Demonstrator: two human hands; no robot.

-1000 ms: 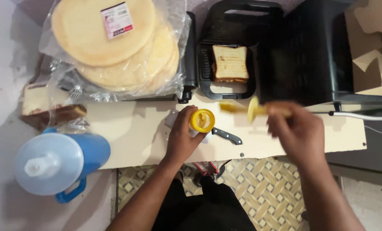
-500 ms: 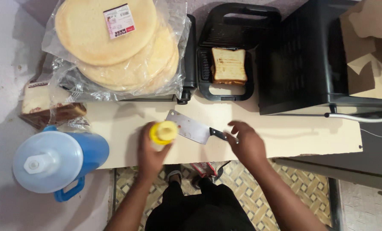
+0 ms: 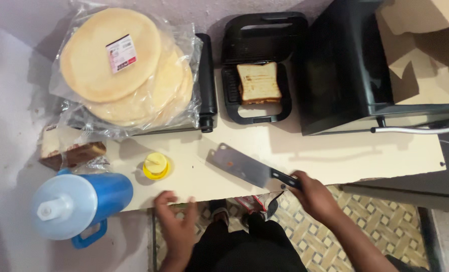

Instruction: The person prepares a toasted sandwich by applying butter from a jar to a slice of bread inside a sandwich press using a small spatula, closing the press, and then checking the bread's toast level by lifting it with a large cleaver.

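My right hand [image 3: 312, 194] grips the black handle of a cleaver [image 3: 242, 165], whose broad steel blade lies flat on the pale counter [image 3: 335, 156], pointing up-left. My left hand [image 3: 176, 221] hovers with fingers spread at the counter's near edge, holding nothing. A small yellow-lidded jar [image 3: 156, 165] stands on the counter just above that hand. A toasted slice of bread [image 3: 258, 83] lies in an open black sandwich maker [image 3: 257, 65] at the back.
Bagged round flatbreads [image 3: 126, 65] rest on a black appliance at the back left. A wrapped loaf piece [image 3: 71, 151] and a blue jug with a pale lid [image 3: 76, 206] sit at the left. A black oven [image 3: 345, 65] stands at the right. Patterned floor below.
My left hand let go of the yellow jar, which now stands on the counter, and drew back to the edge. My right hand closed on the cleaver's handle.
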